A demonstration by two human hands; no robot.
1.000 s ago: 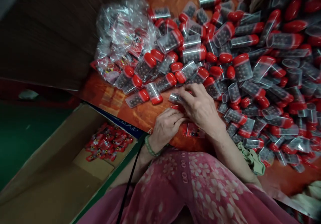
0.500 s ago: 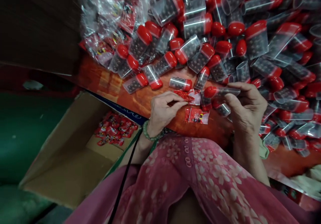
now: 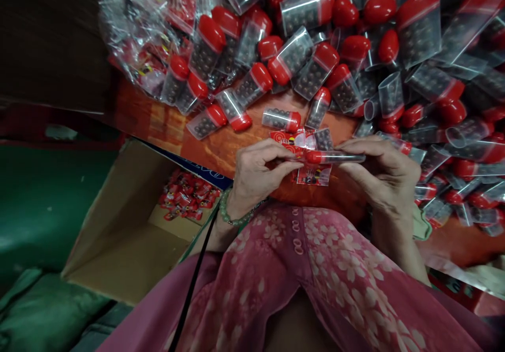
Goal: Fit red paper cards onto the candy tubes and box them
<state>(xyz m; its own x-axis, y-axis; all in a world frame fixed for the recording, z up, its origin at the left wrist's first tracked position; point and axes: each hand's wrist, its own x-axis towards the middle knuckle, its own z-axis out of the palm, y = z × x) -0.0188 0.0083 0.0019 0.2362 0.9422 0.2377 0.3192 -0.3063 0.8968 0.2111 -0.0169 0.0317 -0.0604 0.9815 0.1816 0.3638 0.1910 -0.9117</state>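
Head view: we see the right hand point(image 3: 389, 173) gripping a red-capped clear tube point(image 3: 335, 157) by its clear end above the bench point(image 3: 221, 154), cap pointing left at the left hand point(image 3: 258, 168), whose fingertips are bunched, but we can't tell if they grip anything. Beneath we have red printed packets point(image 3: 317, 177), with more tubes point(image 3: 311, 70) heaped far and right, and a cardboard box point(image 3: 122, 247) near left.

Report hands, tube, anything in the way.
Right hand holding red-capped tube. Left hand at its red end. Packets lie beneath; loose tubes close by.
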